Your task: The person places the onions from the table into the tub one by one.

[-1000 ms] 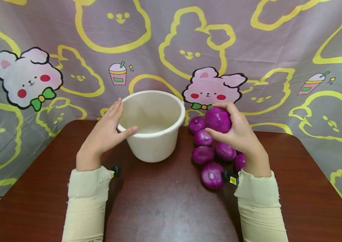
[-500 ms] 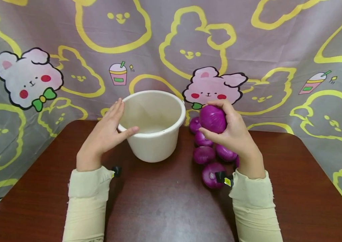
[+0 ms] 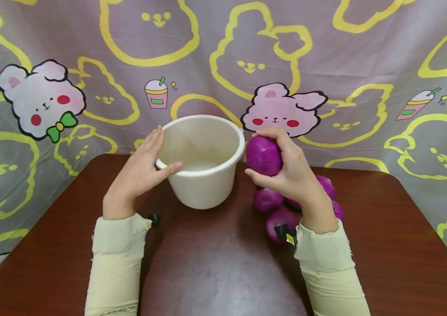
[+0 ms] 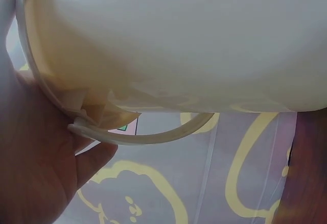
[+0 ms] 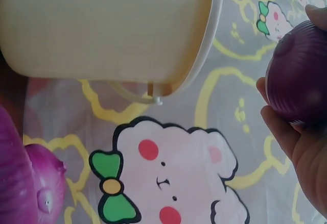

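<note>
A cream plastic bucket (image 3: 205,191) stands upright on the table, its mouth tilted toward me in the head view. My left hand (image 3: 134,175) holds its rim on the left side, with the thumb across the near edge; the left wrist view has that hand (image 4: 38,147) at the rim beside the curved handle (image 4: 153,138). Right of the bucket, my right hand (image 3: 292,169) grips a purple onion (image 3: 263,156) between thumb and fingers, raised above the table close to the rim. In the right wrist view this onion (image 5: 301,76) is apart from the bucket (image 5: 102,25).
Several more purple onions lie on the brown table (image 3: 207,263) under and around my right forearm, such as a near onion (image 3: 274,219) and one farther right (image 3: 337,210). Some are partly hidden. A patterned cloth (image 3: 191,52) hangs right behind the table.
My right hand has carried the onion leftward, from over the other onions to beside the bucket's rim. The left hand and bucket have stayed in place. The head view has shifted slightly.
</note>
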`<state>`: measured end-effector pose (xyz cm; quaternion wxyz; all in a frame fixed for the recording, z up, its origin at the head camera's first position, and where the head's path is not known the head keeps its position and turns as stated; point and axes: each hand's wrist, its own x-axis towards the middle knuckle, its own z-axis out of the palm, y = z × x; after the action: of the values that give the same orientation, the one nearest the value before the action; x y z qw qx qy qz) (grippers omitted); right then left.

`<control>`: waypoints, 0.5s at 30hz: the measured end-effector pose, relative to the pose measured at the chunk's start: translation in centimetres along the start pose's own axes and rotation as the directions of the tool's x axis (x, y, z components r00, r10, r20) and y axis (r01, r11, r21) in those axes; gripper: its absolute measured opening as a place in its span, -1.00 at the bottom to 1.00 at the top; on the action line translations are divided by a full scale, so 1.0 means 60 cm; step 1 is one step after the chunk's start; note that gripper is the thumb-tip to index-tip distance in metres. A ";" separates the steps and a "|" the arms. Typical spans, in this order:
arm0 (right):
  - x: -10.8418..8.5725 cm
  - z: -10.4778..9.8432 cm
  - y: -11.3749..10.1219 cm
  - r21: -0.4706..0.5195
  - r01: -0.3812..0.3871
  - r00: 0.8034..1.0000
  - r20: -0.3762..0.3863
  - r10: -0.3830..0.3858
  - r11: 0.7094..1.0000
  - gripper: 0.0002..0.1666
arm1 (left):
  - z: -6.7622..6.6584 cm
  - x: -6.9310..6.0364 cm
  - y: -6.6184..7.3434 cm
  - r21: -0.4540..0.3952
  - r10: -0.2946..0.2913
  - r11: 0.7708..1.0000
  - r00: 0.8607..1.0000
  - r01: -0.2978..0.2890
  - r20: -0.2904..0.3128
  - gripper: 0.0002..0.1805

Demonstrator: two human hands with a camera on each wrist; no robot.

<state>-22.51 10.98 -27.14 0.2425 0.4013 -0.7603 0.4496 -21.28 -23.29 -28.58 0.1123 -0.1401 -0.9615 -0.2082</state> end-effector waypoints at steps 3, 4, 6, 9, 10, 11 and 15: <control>0.002 0.004 -0.008 0.015 0.018 1.000 0.009 -0.018 1.000 -0.13 | -0.001 0.001 0.001 -0.002 -0.001 1.000 1.000 0.001 -0.005 0.12; 0.003 0.006 -0.009 0.017 0.025 1.000 0.013 -0.025 1.000 -0.14 | -0.002 0.001 0.001 -0.002 -0.003 1.000 1.000 0.003 -0.006 0.12; 0.004 0.009 -0.011 0.018 0.036 0.999 0.022 -0.036 0.999 -0.14 | -0.003 0.001 0.001 -0.002 -0.004 1.000 1.000 0.004 -0.007 0.12; 0.005 0.016 -0.012 0.022 0.044 0.998 0.036 -0.045 0.999 -0.15 | -0.003 0.001 0.001 -0.001 -0.003 1.000 1.000 0.003 -0.006 0.11; 0.004 0.018 -0.012 0.029 0.044 0.998 0.041 -0.045 0.999 -0.15 | -0.002 0.002 0.001 -0.002 -0.002 1.000 1.000 0.002 -0.005 0.11; 0.004 0.021 -0.013 0.036 0.043 0.998 0.046 -0.044 0.998 -0.15 | -0.002 0.002 0.001 -0.002 -0.002 1.000 1.000 0.002 -0.004 0.11; 0.003 0.031 -0.016 0.072 0.045 0.997 0.053 -0.049 0.996 -0.16 | 0.000 0.002 0.001 -0.003 -0.003 1.000 1.000 0.003 0.003 0.12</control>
<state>-21.82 9.01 -27.43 0.2178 0.4394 -0.7406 0.4593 -21.37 -23.22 -28.52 0.1105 -0.1393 -0.9615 -0.2094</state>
